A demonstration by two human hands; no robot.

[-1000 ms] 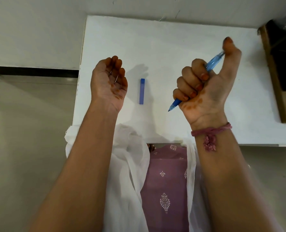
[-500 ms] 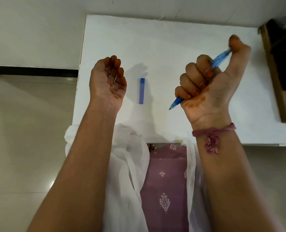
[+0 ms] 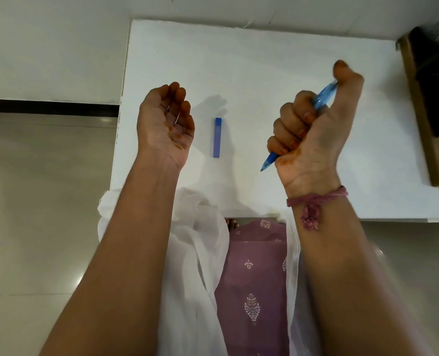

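Right grip fisted round 1 blue pen, left grip loosely curled, empty, 1 blue case on table

Both bare forearms are raised, wrists turned so that the palms face the wearer. The left hand has its fingers loosely curled over the palm. The right hand forms a fist, four fingers wrapped round a translucent blue plastic pen, thumb extended upward with its pad against the pen's upper end
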